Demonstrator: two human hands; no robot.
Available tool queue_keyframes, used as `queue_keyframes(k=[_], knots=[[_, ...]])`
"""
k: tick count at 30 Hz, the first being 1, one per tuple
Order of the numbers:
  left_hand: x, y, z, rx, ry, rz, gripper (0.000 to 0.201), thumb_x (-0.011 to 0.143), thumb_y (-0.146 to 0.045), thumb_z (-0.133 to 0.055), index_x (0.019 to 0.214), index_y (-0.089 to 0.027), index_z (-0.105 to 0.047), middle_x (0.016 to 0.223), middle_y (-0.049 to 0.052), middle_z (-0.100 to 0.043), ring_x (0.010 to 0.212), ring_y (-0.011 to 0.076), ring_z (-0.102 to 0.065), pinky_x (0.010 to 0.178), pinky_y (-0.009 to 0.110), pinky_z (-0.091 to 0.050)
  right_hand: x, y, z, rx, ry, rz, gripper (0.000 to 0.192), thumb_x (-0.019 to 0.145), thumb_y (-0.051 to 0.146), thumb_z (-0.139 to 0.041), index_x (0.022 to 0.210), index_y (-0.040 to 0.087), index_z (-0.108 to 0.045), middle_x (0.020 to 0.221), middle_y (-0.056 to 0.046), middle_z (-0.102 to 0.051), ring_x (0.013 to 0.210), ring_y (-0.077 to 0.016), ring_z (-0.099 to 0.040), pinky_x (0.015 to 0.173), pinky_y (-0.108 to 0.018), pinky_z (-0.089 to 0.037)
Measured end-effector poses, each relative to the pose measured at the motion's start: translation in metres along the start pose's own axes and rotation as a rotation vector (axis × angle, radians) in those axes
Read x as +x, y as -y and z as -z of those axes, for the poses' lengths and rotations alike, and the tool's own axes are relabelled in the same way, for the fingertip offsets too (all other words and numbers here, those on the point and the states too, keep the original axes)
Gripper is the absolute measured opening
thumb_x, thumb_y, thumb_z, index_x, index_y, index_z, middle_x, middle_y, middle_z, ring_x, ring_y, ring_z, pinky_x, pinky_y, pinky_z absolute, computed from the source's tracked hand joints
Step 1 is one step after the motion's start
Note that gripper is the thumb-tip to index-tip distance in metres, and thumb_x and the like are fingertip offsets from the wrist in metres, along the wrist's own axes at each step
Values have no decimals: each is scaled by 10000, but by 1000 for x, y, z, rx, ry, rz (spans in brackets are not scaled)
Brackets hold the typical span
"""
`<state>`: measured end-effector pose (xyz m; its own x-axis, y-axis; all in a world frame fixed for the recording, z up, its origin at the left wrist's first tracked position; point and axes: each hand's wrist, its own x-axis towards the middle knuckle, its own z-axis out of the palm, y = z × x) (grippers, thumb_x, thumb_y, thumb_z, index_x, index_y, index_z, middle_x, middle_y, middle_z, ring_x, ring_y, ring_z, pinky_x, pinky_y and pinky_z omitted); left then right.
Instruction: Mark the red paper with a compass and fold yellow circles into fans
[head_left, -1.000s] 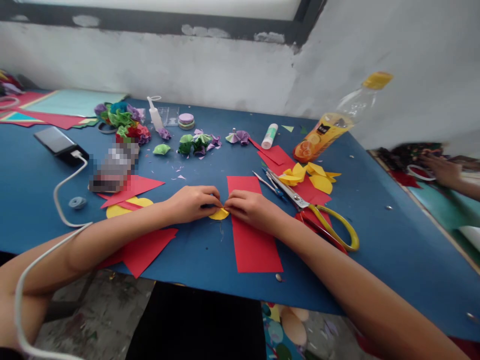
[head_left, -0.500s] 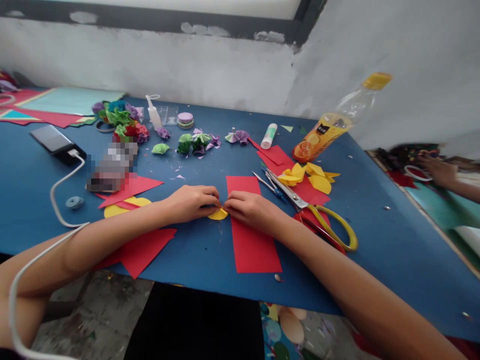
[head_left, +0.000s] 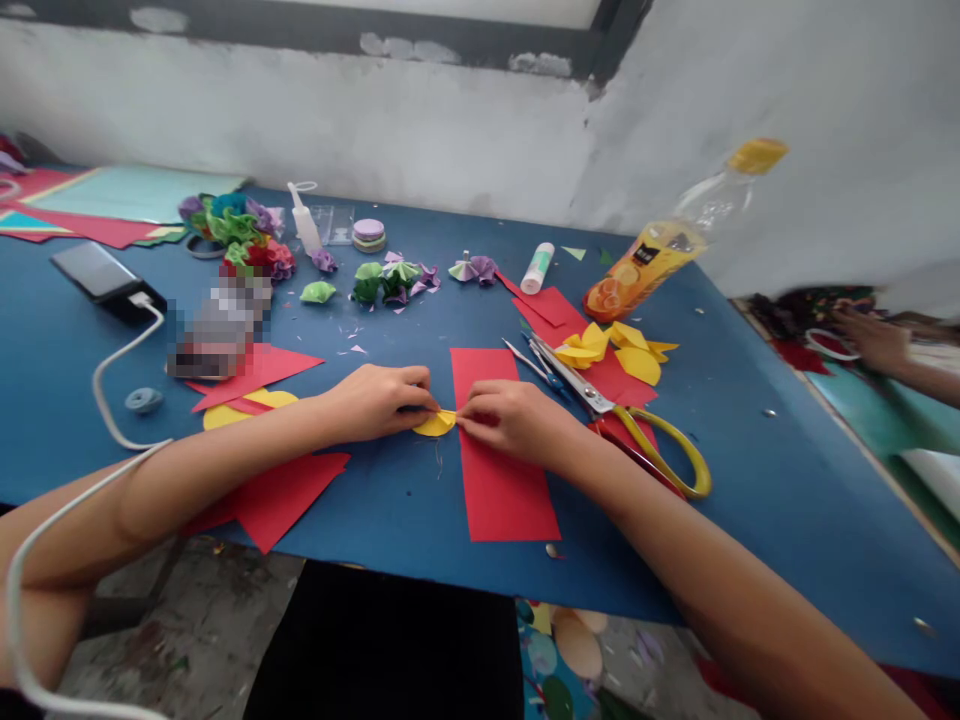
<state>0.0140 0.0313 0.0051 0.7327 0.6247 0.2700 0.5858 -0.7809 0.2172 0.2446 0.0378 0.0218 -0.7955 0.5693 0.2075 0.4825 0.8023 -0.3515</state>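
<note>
Two hands, left (head_left: pixel 375 402) and right (head_left: pixel 510 418), pinch one yellow disc (head_left: pixel 436 425) with closed fingers; one red strip (head_left: pixel 499 460) and one scissors (head_left: pixel 622 425) lie beside.

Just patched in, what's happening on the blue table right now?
A person is pinching a small yellow paper piece between the left hand and right hand, flat on the blue table, beside a red paper strip. Yellow-handled scissors lie to the right, untouched. Finished folded paper flowers, a glue stick and a juice bottle sit farther back. Another person's hand works at the far right.
</note>
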Motion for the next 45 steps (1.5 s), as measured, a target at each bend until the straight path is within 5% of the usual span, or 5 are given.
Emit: queue_keyframes(k=[7,12,20,30,45], knots=[[2,-2,10,-151,126,41,248,906,-298,-480,1015,-213,-686,826,14,-614,641,107,-553,554,212,-342,2,-6,-8,57,-54,-18,87,864,193,-571,850,135,-634,794,-44,-634,679,-127,-578,624,-221,-433],[4,-4,4,-284,34,197,229,892,-299,-487,920,-192,-687,841,13,-625,656,103,-539,587,218,-349,4,-2,-13,-248,-57,110,197,929,234,-471,851,129,-619,783,-56,-630,674,-148,-584,593,-243,-404],[6,-10,9,-541,22,333,225,845,-359,-559,829,-181,-696,700,-12,-643,584,91,-500,538,208,-348,8,12,-7,-555,-259,283,289,955,253,-429,770,139,-619,685,-41,-613,606,-153,-565,579,-270,-398],[4,-16,9,-494,-206,221,179,850,-261,-570,794,-156,-704,728,8,-637,547,59,-463,524,185,-357,8,17,-8,72,-310,9,161,905,239,-539,857,133,-651,779,-52,-660,658,-122,-598,628,-227,-482],[-1,-13,5,-264,-323,-15,214,886,-265,-530,860,-171,-720,784,53,-678,671,119,-609,608,222,-476,6,20,-7,125,-355,76,145,890,204,-552,842,123,-663,767,-63,-654,668,-130,-596,633,-241,-490]])
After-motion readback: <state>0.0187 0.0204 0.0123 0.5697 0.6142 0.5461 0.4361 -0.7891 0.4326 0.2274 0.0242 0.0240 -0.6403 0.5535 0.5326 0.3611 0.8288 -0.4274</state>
